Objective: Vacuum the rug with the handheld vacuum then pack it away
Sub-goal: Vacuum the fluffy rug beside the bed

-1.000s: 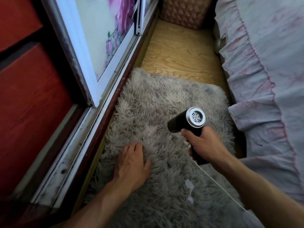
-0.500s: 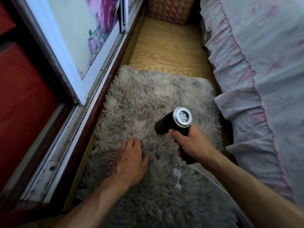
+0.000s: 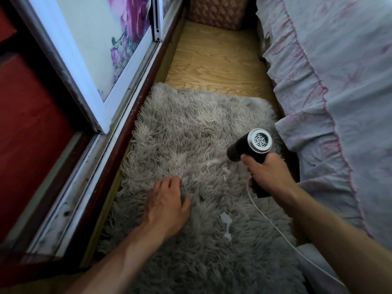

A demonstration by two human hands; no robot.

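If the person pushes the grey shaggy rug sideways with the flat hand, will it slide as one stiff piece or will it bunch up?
Probably it bunches. The rug looks soft and long-piled, so likely floppy. The left hand already sinks into the pile. It lies on smooth wooden floor, so it may also slip somewhat.

Black handheld vacuum [image 3: 246, 146] nozzle-down on shaggy grey rug [image 3: 191, 145], white cord [image 3: 273, 225] trailing

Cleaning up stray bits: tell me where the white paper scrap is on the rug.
In the head view, the white paper scrap lies on the grey rug, just right of the left hand, below the handheld vacuum.
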